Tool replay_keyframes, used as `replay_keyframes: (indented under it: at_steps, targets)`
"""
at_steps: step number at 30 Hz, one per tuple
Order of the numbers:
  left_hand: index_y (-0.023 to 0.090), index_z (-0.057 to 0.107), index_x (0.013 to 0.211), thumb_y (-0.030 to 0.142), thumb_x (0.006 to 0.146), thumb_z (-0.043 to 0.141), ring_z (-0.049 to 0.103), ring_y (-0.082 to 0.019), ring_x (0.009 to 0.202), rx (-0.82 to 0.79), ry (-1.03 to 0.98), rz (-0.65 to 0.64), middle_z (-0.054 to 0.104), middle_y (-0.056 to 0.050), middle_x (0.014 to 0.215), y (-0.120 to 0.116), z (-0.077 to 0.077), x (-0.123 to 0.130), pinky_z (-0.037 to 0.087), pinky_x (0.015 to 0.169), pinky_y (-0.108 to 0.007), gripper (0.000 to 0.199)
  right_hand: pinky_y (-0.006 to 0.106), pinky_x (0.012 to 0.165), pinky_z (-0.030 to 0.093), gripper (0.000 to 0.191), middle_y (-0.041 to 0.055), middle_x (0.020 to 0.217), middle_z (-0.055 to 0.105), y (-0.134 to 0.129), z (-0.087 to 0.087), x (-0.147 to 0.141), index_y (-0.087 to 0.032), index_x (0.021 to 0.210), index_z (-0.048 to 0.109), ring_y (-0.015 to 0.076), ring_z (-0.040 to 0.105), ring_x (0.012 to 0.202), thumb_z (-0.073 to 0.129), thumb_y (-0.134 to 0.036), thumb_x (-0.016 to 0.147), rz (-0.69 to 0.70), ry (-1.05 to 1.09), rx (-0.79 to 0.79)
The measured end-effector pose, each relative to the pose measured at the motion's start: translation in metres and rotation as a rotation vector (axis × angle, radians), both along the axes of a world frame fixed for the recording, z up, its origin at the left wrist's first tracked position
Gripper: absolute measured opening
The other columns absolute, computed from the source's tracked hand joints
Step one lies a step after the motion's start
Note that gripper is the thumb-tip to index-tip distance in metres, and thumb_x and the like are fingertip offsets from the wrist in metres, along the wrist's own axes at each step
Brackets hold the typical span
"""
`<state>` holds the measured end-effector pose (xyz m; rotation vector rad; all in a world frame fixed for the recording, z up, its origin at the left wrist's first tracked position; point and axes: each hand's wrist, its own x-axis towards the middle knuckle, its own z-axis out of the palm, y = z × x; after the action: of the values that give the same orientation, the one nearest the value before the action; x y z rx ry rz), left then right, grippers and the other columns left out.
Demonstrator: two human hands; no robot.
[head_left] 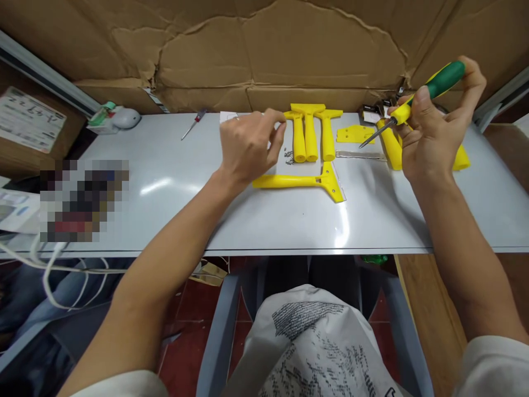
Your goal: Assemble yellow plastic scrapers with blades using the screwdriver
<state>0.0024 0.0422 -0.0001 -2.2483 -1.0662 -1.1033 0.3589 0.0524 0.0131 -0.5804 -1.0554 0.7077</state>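
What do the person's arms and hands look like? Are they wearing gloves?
No gloves. The left hand and right hand are bare, and so are the forearms. Short pale sleeves show near the shoulders. No watch or rings can be seen.

White label (pixel 28 118) on cardboard box, far left: print too small, blurred; nothing legible.

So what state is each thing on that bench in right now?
Right hand: raised, shut on the screwdriver.
Screwdriver: held tilted, tip pointing down-left.
Left hand: over the table, fingertips pinched together; anything held is too small to tell.
Three yellow scraper handles: lying side by side.
Single yellow scraper: lying flat, crosswise.
Small screws: loose pile.
Small red screwdriver: lying unused.
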Motion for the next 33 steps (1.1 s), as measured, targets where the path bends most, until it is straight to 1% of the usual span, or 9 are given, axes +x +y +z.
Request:
replay_keyframes:
  at_steps: [3, 7, 9, 12, 15, 17, 20, 24, 33]
  targets:
    - [0.028, 0.078, 0.105, 0.052, 0.130, 0.029, 0.065, -0.022, 0.072, -0.127, 0.129, 0.021, 0.074, -0.005, 0.080, -0.010, 0.018, -0.002, 0.041, 0.070, -0.041, 0.060, 0.033, 0.069, 0.066, 0.096, -0.0103, 0.092, 0.071, 0.006, 0.001, -0.007, -0.046, 0.140, 0.045, 0.0198, 0.081, 0.086, 0.109, -0.064, 0.071, -0.037, 0.011, 0.029]
    - [0.023, 0.081, 0.098, 0.068, 0.127, 0.032, 0.069, -0.022, 0.073, -0.188, 0.428, -0.230, 0.080, -0.007, 0.086, -0.019, 0.023, 0.004, 0.032, 0.063, -0.039, 0.072, 0.026, 0.050, 0.052, 0.094, -0.0092, 0.093, 0.074, 0.004, -0.004, -0.013, -0.045, 0.133, 0.043, 0.0234, 0.085, 0.088, 0.110, -0.062, 0.070, -0.070, -0.001, -0.075]
    - [0.020, 0.084, 0.106, 0.072, 0.126, 0.033, 0.073, -0.024, 0.077, -0.177, 0.488, -0.285, 0.081, -0.009, 0.090, -0.023, 0.021, 0.010, 0.032, 0.063, -0.038, 0.076, 0.028, 0.052, 0.056, 0.087, -0.0078, 0.096, 0.077, 0.000, -0.008, -0.011, -0.045, 0.132, 0.044, 0.0246, 0.085, 0.093, 0.107, -0.064, 0.075, -0.057, -0.001, -0.164]
    - [0.019, 0.086, 0.111, 0.070, 0.126, 0.042, 0.077, -0.024, 0.081, -0.213, 0.564, -0.287, 0.083, -0.010, 0.095, -0.028, 0.015, 0.017, 0.035, 0.063, -0.037, 0.069, 0.043, 0.073, 0.070, 0.075, -0.0060, 0.110, 0.081, -0.001, -0.017, 0.004, -0.048, 0.133, 0.044, 0.0273, 0.084, 0.112, 0.100, -0.066, 0.085, -0.004, -0.095, -0.235]
    - [0.020, 0.085, 0.121, 0.060, 0.125, 0.052, 0.080, -0.025, 0.089, -0.307, 0.616, -0.241, 0.087, -0.010, 0.109, -0.030, 0.013, 0.021, 0.039, 0.065, -0.037, 0.052, 0.063, 0.097, 0.072, 0.068, -0.0036, 0.133, 0.082, 0.002, -0.021, 0.024, -0.057, 0.144, 0.040, 0.0346, 0.080, 0.134, 0.086, -0.073, 0.095, 0.062, -0.312, -0.169]
    - [0.021, 0.084, 0.125, 0.054, 0.125, 0.052, 0.082, -0.026, 0.093, -0.357, 0.630, -0.215, 0.088, -0.010, 0.114, -0.030, 0.013, 0.022, 0.040, 0.066, -0.038, 0.046, 0.069, 0.104, 0.069, 0.068, -0.0023, 0.142, 0.082, 0.003, -0.019, 0.030, -0.060, 0.149, 0.037, 0.0378, 0.077, 0.142, 0.080, -0.074, 0.099, 0.097, -0.404, -0.104]
    - [0.021, 0.084, 0.123, 0.052, 0.126, 0.048, 0.082, -0.027, 0.095, -0.393, 0.641, -0.206, 0.087, -0.010, 0.116, -0.029, 0.013, 0.022, 0.040, 0.066, -0.038, 0.048, 0.063, 0.101, 0.071, 0.074, -0.0042, 0.132, 0.083, 0.001, -0.011, 0.024, -0.058, 0.147, 0.037, 0.0342, 0.082, 0.128, 0.090, -0.063, 0.095, 0.083, -0.319, -0.070]
    - [0.021, 0.086, 0.126, 0.053, 0.127, 0.046, 0.084, -0.029, 0.104, -0.425, 0.562, -0.255, 0.087, -0.012, 0.126, -0.027, 0.011, 0.019, 0.046, 0.072, -0.037, 0.052, 0.048, 0.081, 0.074, 0.086, -0.0059, 0.118, 0.082, -0.008, -0.002, 0.003, -0.055, 0.148, 0.037, 0.0277, 0.086, 0.104, 0.100, -0.056, 0.089, 0.068, -0.290, -0.019]
    - [0.022, 0.091, 0.128, 0.061, 0.125, 0.052, 0.083, -0.030, 0.103, -0.488, 0.404, -0.377, 0.087, -0.014, 0.122, -0.020, 0.001, 0.017, 0.052, 0.077, -0.038, 0.055, 0.055, 0.079, 0.081, 0.089, 0.0020, 0.127, 0.075, -0.023, -0.014, -0.020, -0.053, 0.154, 0.038, 0.0343, 0.087, 0.117, 0.092, -0.082, 0.090, 0.187, -0.525, -0.004]
